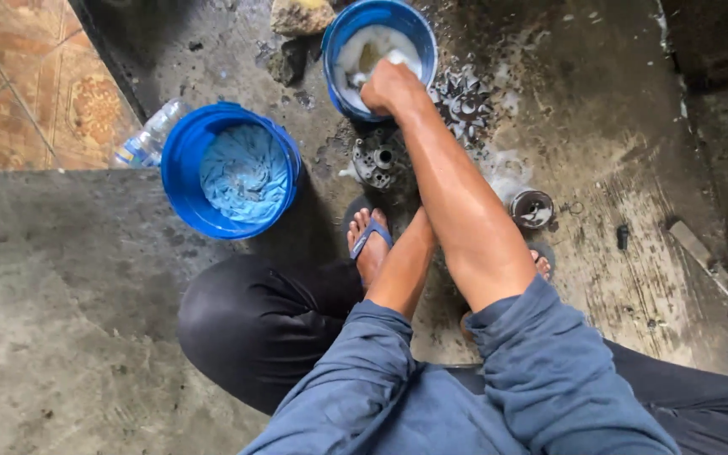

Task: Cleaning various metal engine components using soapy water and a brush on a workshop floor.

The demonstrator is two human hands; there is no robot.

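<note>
1. The concrete floor [600, 109] around the right hand [388, 84] is wet and smeared with grease and suds. A squatting person in flip-flops could, I judge, slip if weight shifts onto that film.
2. The large blue bucket [231, 168] of soapy water sits well to the left of the hands. It stands close by the knee, so a turn of the leg could knock it and spill it.
3. The smaller blue bucket [379, 50] of white foam lies under the right hand, which is closed around a pale soapy rag [398, 59] at its rim. Pressing down on the rim could tip it.
4. The round metal engine part [376, 160] rests on the floor just below that bucket, near the left hand, which is hidden behind the right forearm; I cannot tell whether it is open or closed. A soapy grip there could let the part slide.
5. The toothed metal part [463, 103] lies just right of the right hand; its points could scrape a wrist drawn back carelessly.
6. The small metal cup [532, 208] farther right, and the bolts near it, could be kicked away.
</note>
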